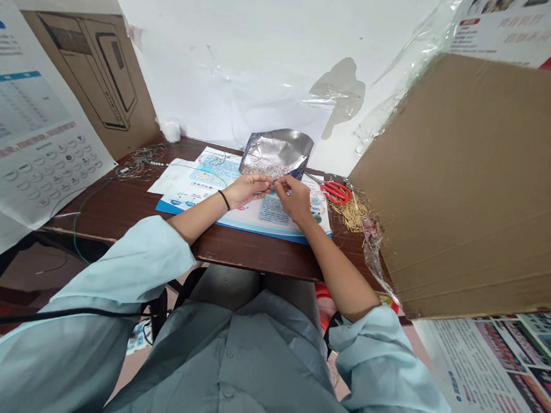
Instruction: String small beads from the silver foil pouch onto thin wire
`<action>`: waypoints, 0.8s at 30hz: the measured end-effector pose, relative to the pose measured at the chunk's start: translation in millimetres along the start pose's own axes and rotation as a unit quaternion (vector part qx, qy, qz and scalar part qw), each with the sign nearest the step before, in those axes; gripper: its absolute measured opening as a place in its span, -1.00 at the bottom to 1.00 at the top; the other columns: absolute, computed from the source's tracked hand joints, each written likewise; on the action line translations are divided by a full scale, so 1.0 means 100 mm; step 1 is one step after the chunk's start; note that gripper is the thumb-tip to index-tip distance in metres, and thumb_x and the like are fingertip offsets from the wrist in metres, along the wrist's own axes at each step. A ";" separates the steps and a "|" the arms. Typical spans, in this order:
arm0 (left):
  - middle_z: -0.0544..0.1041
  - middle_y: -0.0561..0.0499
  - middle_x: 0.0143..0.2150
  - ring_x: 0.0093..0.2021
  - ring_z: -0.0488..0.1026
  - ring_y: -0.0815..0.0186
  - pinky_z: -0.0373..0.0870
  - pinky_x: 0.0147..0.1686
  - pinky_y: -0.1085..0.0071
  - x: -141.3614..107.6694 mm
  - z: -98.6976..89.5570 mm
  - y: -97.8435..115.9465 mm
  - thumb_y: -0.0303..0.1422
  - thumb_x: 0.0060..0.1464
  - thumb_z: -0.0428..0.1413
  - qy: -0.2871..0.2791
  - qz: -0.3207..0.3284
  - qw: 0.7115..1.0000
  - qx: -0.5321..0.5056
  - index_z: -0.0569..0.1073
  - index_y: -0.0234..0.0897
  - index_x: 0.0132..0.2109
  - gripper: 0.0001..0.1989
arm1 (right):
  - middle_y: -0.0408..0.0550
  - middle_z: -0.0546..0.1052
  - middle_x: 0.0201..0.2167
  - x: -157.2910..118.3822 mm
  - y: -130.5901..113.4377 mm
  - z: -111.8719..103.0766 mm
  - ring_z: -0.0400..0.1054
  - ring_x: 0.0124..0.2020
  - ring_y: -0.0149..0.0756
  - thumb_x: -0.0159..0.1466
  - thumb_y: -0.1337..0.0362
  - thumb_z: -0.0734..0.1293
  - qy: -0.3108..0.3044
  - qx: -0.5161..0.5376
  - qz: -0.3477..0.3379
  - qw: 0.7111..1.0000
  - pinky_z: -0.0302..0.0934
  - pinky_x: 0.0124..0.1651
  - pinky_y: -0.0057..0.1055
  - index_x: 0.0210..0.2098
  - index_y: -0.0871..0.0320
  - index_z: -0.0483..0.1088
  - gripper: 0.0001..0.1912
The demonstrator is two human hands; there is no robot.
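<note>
Small partitioned handwork station, workshop type. Indicators: narrow brown wooden desk (261, 257) against a white wall (271, 50); large cardboard panel (472, 186) as right-hand screen; printed posters (26, 111) at left; clear plastic sheeting (415, 70) along the wall; beaded wire (141, 161) and red scissors (336, 191) on the desktop.

Head-worn camera view from above the wearer's chest (228, 371), angled forward and down over a wooden table (123, 218) toward a white wall (252, 48). Close on the left hand (246, 191) and right hand (296, 199), with sleeves (378, 359) along the lower frame.
</note>
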State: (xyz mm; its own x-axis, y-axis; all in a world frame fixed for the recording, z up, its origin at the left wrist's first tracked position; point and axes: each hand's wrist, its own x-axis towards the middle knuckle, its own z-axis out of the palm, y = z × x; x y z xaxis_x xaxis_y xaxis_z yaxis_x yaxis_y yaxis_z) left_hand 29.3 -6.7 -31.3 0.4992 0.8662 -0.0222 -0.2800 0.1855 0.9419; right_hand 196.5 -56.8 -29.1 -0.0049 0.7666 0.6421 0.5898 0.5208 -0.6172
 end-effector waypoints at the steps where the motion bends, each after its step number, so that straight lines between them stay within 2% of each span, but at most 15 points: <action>1: 0.57 0.00 -0.35 -0.33 0.46 0.46 0.34 -0.24 0.48 0.00 0.00 0.00 -0.50 -0.03 0.34 0.001 0.001 1.000 0.001 0.58 -0.35 -0.29 -0.88 | -0.13 0.53 -0.45 0.00 0.00 0.00 0.37 -0.41 -0.35 0.28 0.21 0.26 -0.003 0.002 0.002 1.000 0.23 -0.24 -0.40 -0.40 0.12 0.40 -0.83; 14: 0.55 0.00 -0.35 -0.29 0.44 0.45 0.35 -0.18 0.46 0.00 0.00 -0.01 -0.41 0.00 0.34 0.001 0.000 1.000 0.020 0.58 -0.34 -0.30 -0.89 | -0.10 0.54 -0.42 -0.01 0.00 0.00 0.36 -0.39 -0.34 0.32 0.11 0.23 -0.002 -0.012 -0.005 1.000 0.24 -0.21 -0.39 -0.38 0.11 0.42 -0.74; 24: 0.56 0.00 -0.34 -0.32 0.42 0.46 0.34 -0.20 0.46 0.01 -0.01 -0.02 -0.40 -0.04 0.37 -0.009 0.005 1.000 0.024 0.59 -0.33 -0.31 -0.86 | -0.12 0.53 -0.44 0.00 0.04 0.02 0.34 -0.42 -0.35 0.31 0.16 0.24 -0.003 -0.019 -0.015 1.000 0.22 -0.24 -0.39 -0.37 0.12 0.44 -0.78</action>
State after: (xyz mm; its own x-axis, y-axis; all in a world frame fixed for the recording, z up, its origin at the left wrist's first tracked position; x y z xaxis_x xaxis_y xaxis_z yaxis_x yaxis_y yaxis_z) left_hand 29.6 -6.0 -33.2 0.5110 0.8595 -0.0078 -0.2461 0.1550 0.9568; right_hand 197.4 -54.3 -32.9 -0.0277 0.7528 0.6577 0.6195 0.5293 -0.5797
